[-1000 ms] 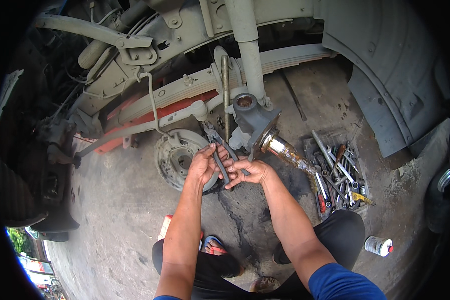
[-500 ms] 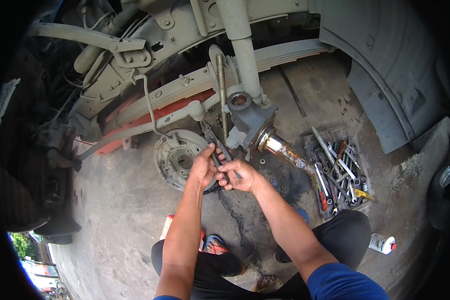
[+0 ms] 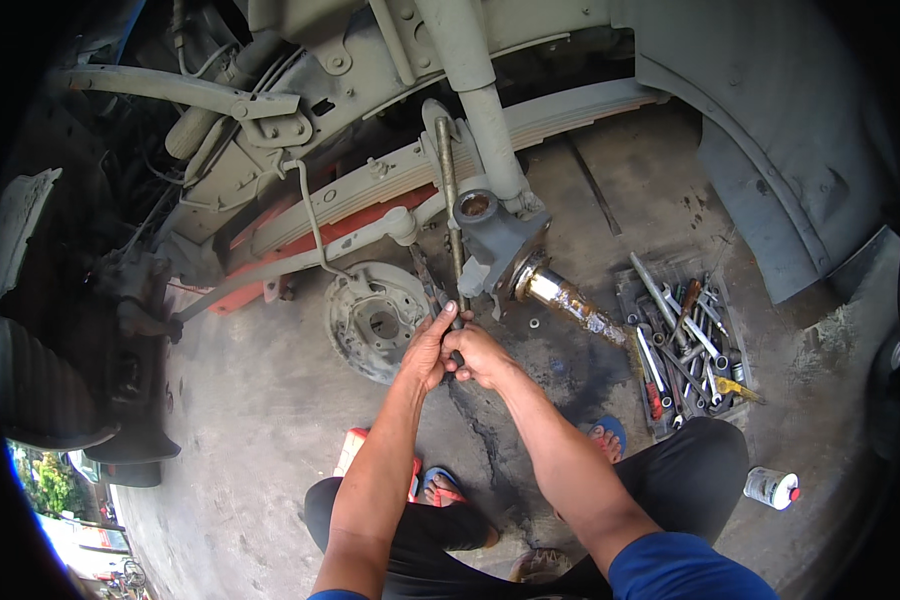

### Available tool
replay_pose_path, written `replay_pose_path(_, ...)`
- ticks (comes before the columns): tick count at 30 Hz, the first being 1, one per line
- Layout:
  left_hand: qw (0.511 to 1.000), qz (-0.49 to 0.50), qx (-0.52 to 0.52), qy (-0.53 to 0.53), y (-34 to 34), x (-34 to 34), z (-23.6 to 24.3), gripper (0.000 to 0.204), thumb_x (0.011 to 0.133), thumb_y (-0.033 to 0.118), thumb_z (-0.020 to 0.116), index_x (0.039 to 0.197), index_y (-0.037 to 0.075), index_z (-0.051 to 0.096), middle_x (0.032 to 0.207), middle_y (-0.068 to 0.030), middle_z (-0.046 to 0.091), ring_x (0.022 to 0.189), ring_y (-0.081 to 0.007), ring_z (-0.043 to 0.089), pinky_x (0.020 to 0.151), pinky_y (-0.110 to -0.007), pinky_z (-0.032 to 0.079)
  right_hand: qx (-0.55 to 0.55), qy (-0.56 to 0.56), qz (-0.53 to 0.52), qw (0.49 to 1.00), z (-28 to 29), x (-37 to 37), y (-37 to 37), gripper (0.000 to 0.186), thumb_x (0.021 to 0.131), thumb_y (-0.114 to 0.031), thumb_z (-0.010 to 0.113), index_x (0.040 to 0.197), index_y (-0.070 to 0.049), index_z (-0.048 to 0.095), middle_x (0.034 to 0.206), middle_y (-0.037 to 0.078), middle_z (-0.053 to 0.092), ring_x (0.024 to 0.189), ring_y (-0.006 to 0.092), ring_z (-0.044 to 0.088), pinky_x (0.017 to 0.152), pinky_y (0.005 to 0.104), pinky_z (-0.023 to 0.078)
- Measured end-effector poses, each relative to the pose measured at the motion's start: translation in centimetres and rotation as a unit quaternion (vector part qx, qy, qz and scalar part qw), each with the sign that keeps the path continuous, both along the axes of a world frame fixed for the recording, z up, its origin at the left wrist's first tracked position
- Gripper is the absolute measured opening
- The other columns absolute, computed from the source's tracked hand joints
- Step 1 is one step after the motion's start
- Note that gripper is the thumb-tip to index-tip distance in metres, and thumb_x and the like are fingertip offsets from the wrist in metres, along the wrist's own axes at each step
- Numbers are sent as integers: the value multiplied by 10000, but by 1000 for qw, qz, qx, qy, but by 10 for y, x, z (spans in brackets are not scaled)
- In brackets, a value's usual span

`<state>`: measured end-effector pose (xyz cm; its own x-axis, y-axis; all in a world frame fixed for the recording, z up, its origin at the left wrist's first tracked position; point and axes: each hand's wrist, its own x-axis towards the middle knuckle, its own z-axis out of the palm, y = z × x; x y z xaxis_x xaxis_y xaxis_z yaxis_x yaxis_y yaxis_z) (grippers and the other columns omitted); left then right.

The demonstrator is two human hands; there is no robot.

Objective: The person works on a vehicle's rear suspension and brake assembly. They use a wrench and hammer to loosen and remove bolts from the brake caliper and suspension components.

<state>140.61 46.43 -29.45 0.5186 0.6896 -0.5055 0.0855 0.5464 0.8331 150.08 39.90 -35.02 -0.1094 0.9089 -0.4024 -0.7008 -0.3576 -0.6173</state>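
Both my hands are closed around dark-handled pliers (image 3: pixel 433 290), held low in front of the wheel hub area. My left hand (image 3: pixel 429 347) wraps the handles with its thumb laid up along them. My right hand (image 3: pixel 477 352) grips them from the other side, partly hiding the handles. The jaws reach up to just under the tie rod end (image 3: pixel 402 226); whether they bite on anything is too small to tell. Close beside them stands a long brass-coloured rod (image 3: pixel 449 190), and to the right is the steering knuckle (image 3: pixel 502 238) with its greasy spindle (image 3: pixel 562 297).
A round backing plate (image 3: pixel 347 330) lies on the floor behind my left hand. To the right stands a tray of wrenches and sockets (image 3: pixel 682 345), with a white can (image 3: pixel 771 488) nearer. Leaf springs (image 3: pixel 560 118) and a shock absorber (image 3: pixel 490 130) hang above.
The plier handles, spread apart before, are now drawn together in my hands. My right hand has turned and closed tighter around them. The whole view has shifted slightly.
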Motion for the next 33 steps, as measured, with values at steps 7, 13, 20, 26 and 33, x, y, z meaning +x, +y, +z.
replay_pose_path(7,916,34,245,315,-1,-8,-2,691,883,534,760,1151,-74,572,981,-175,668,625,-132,604,517,-295,523,-3,202,0,979,14,2,0,97,804,-137,586,847,-51,580,750,55,533,536,142,448,395,244,270)
replay_pose_path(13,993,26,12,112,2,13,11,573,847,478,810,1087,-13,639,968,-154,697,683,-203,635,487,-322,487,0,-189,-8,982,20,-1,0,106,815,-147,562,771,-50,561,648,70,520,523,162,508,379,304,313)
replay_pose_path(20,968,-27,44,245,3,15,25,430,783,505,810,747,117,627,596,-22,548,425,-137,431,366,-330,322,14,86,18,996,35,6,-4,51,802,-129,561,804,-78,557,752,87,575,574,165,502,396,276,276)
replay_pose_path(26,906,-33,139,399,7,22,17,459,799,518,771,694,90,643,639,-67,619,533,-177,591,429,-305,440,-10,221,-34,975,26,-5,-12,111,825,-188,600,860,-87,570,757,69,562,593,170,511,405,275,281)
replay_pose_path(33,992,59,-7,114,-10,8,8,462,797,532,765,755,89,642,631,-36,607,558,-138,603,444,-310,450,13,-134,11,991,36,4,-3,95,792,-164,571,760,-79,542,682,50,533,530,158,491,413,284,301)
